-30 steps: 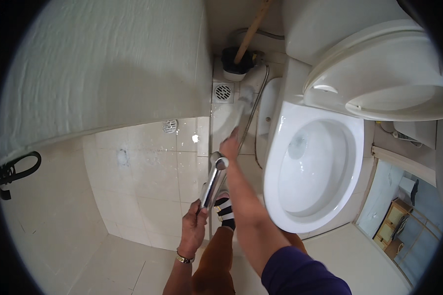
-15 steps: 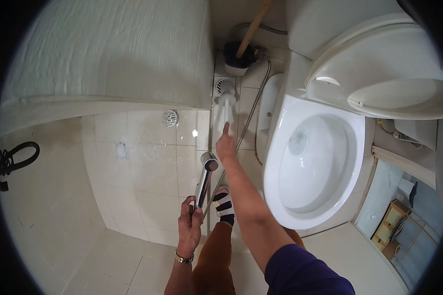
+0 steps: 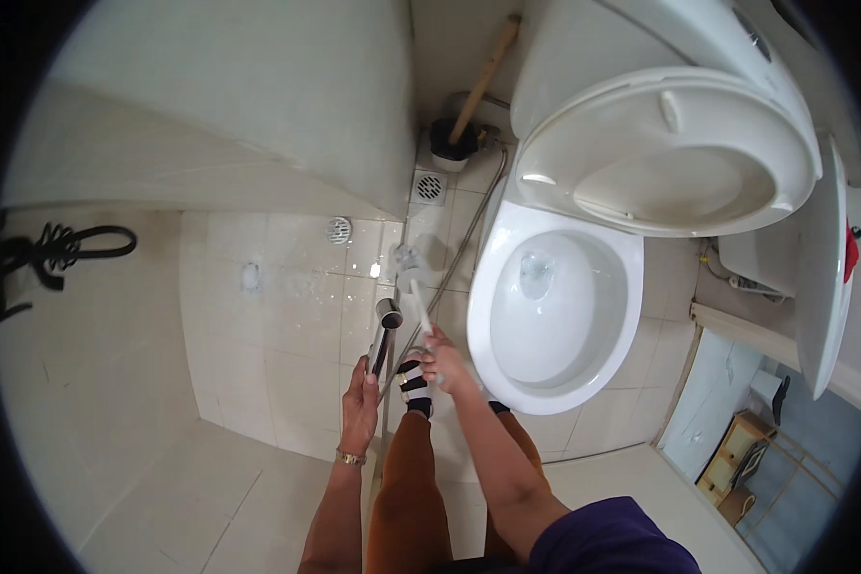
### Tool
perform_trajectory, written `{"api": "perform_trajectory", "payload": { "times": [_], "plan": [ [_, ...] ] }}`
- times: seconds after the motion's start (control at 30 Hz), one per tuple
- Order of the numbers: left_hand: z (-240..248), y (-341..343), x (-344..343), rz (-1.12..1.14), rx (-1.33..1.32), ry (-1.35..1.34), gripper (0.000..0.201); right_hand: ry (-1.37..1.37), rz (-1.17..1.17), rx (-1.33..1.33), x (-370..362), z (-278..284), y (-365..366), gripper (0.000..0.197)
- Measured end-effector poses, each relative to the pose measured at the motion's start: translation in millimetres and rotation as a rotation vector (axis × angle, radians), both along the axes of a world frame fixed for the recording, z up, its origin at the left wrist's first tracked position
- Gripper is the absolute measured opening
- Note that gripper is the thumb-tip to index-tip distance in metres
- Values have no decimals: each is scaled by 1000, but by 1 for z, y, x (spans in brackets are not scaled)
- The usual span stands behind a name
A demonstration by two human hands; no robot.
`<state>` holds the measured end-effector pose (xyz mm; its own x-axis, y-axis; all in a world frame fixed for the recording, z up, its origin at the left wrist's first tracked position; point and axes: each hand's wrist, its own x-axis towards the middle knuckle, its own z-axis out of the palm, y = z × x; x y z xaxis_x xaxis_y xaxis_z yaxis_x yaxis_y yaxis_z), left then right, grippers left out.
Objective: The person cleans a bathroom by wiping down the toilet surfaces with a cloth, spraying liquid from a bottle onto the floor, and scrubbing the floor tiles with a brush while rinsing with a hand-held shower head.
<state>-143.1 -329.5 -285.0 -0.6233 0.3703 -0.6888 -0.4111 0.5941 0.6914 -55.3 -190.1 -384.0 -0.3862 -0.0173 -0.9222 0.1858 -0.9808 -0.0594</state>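
Note:
My left hand (image 3: 358, 413) is closed around the chrome handheld shower sprayer (image 3: 385, 344), whose head points away from me over the tiled floor. A white-handled toilet brush (image 3: 421, 300) is gripped in my right hand (image 3: 445, 362). Its pale bristle head is low near the raised floor edge, a little beyond the sprayer head; whether it touches the tile I cannot tell. The metal hose (image 3: 472, 230) runs across the floor between the brush and the toilet (image 3: 481, 320).
Water drops wet the tiles around a round drain (image 3: 339, 230); a square drain (image 3: 430, 187) lies farther back. A wooden-handled tool (image 3: 485, 84) stands in a black-and-white container (image 3: 447, 158) in the far corner. The toilet lid (image 3: 674, 115) is up. A black coiled hose (image 3: 62, 249) is at left.
My right hand has drawn back toward me with the brush, whose head has left the area by the square drain. The left hand still holds the sprayer. The whole view has shifted.

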Motion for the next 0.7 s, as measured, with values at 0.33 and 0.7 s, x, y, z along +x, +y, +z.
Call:
{"api": "perform_trajectory", "payload": {
  "times": [0.33, 0.7],
  "plan": [
    [74, 27, 41, -199, 156, 99, 47, 465, -166, -196, 179, 188, 85, 40],
    [114, 63, 117, -543, -56, 127, 54, -436, 1010, 1240, 276, 93, 148, 51]
  ]
}}
